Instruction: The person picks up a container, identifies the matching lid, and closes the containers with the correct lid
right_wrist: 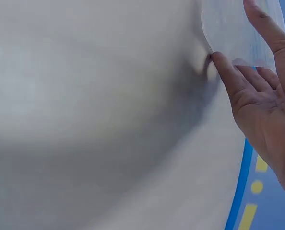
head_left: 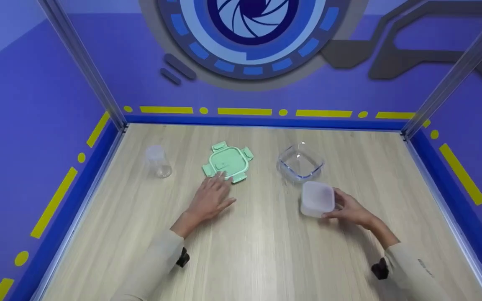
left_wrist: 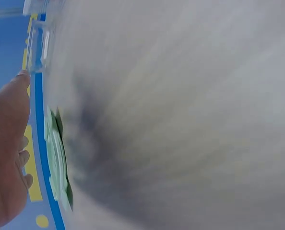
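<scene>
A square frosted plastic container (head_left: pixel 318 198) is in my right hand (head_left: pixel 349 209), thumb on its near side and fingers on its far side. The right wrist view shows the same translucent wall (right_wrist: pixel 226 31) between thumb and fingers (right_wrist: pixel 226 72). Over the near edge of a pale green snap-on lid (head_left: pixel 231 162) reaches my left hand (head_left: pixel 211 198), its fingers fairly straight and thumb spread. Whether those fingertips touch the lid I cannot tell. Just beyond the frosted container stands a square clear glass food container (head_left: pixel 289 167).
A clear cylindrical jar (head_left: pixel 157 161) with a whitish top stands at the left of the wooden table (head_left: pixel 257 251). Blue panels (head_left: pixel 119 62) with metal posts (head_left: pixel 82 62) enclose the table's back and both sides.
</scene>
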A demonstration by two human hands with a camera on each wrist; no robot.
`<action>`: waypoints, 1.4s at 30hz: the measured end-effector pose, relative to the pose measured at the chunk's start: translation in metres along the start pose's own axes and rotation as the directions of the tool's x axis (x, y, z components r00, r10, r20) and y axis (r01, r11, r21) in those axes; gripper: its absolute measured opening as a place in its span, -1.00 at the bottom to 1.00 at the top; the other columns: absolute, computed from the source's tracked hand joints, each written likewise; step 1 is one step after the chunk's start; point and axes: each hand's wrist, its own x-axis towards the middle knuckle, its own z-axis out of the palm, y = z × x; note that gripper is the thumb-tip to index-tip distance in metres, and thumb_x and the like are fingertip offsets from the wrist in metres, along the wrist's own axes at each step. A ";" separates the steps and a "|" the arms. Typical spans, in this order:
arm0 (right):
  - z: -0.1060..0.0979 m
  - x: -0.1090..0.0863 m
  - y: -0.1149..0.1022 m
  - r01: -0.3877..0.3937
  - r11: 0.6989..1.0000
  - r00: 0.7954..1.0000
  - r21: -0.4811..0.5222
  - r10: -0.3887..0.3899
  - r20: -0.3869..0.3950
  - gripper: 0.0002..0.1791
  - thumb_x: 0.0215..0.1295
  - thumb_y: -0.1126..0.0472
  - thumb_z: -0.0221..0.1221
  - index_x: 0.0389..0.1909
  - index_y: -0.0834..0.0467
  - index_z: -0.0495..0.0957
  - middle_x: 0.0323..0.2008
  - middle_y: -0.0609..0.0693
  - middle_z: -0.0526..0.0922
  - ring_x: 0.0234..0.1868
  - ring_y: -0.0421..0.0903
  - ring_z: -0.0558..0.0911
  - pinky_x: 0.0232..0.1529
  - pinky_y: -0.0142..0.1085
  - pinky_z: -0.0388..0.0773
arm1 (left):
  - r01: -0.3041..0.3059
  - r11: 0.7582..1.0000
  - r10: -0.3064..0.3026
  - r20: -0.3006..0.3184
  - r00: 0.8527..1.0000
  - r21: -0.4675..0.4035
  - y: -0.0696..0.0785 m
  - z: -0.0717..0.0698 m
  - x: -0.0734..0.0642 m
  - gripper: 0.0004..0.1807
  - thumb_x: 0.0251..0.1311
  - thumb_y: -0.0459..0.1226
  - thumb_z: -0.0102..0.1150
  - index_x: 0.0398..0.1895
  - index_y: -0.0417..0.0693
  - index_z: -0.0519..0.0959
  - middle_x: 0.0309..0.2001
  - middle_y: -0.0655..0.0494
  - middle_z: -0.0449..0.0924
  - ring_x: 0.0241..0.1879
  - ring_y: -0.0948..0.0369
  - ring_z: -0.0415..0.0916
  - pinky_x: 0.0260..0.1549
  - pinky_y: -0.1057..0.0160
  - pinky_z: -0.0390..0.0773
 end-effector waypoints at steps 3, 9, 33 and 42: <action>-0.017 -0.002 0.004 -0.016 1.000 0.999 -0.017 0.016 -0.042 0.02 0.18 0.19 0.47 0.53 0.37 0.08 0.44 0.45 0.30 0.49 0.46 0.26 0.44 0.31 0.24 | 0.060 0.998 -0.060 -0.003 0.998 -0.015 -0.011 -0.001 -0.011 -0.14 0.43 0.25 -0.04 0.58 -0.09 0.21 0.59 -0.18 0.13 0.61 -0.09 0.03 0.54 -0.22 0.05; -0.045 0.001 0.015 -0.104 0.994 0.984 -0.036 0.097 -0.151 0.06 0.28 0.15 0.40 0.56 0.42 -0.07 0.47 0.53 0.18 0.49 0.49 0.20 0.43 0.33 0.24 | 0.108 0.993 -0.107 0.039 0.994 -0.051 -0.023 -0.002 -0.031 -0.09 0.38 0.29 0.00 0.58 -0.10 0.20 0.59 -0.23 0.12 0.61 -0.13 0.02 0.54 -0.27 0.02; -0.081 0.025 0.024 -0.237 0.936 0.904 0.260 0.311 -0.295 0.06 0.42 0.18 0.27 0.61 0.34 -0.29 0.59 0.44 -0.07 0.58 0.34 0.10 0.03 -0.62 0.56 | 0.169 0.985 -0.170 -0.015 0.985 -0.022 -0.036 -0.013 -0.042 -0.11 0.38 0.24 0.06 0.58 -0.09 0.20 0.60 -0.21 0.09 0.61 -0.12 0.02 0.56 -0.21 0.02; -0.085 0.020 0.020 -0.290 0.945 0.870 0.148 0.325 -0.371 -0.06 0.47 0.09 0.21 0.58 0.42 -0.13 0.49 0.49 0.17 0.11 -0.22 0.56 -0.07 -0.60 0.60 | 0.192 0.981 -0.191 -0.038 0.981 0.020 -0.044 -0.011 -0.031 -0.09 0.35 0.28 0.05 0.60 -0.02 0.19 0.62 -0.20 0.03 0.63 -0.14 -0.06 0.55 -0.26 -0.04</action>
